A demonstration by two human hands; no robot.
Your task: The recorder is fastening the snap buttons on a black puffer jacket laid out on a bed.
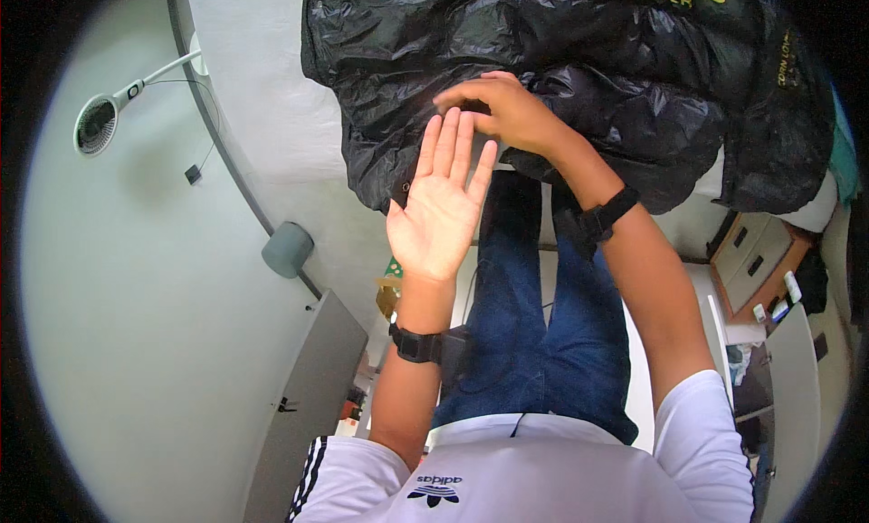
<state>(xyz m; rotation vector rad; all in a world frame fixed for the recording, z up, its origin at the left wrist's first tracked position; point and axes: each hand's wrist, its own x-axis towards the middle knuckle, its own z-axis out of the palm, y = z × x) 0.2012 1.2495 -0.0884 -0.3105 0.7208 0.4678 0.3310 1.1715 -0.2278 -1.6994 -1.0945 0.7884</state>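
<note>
A shiny black puffer jacket [625, 80] with gold lettering lies spread over a white surface in front of me. My left hand [436, 202] is raised with its palm turned up, its fingers straight and the thumb out to the side. Nothing rests in it. Just beyond its fingertips, my right hand [511, 111] hovers at the jacket's near part, its fingers curved and apart. No object shows between them; whether the right fingertips touch the jacket I cannot tell. A black band circles each wrist.
A white wall-mounted fan [97, 125] sticks out at the left, with a grey cylinder [287, 250] lower along the wall. Near it stands a grey panel [312, 396]. A wooden drawer unit [756, 261] and an open cabinet door [797, 387] are at the right.
</note>
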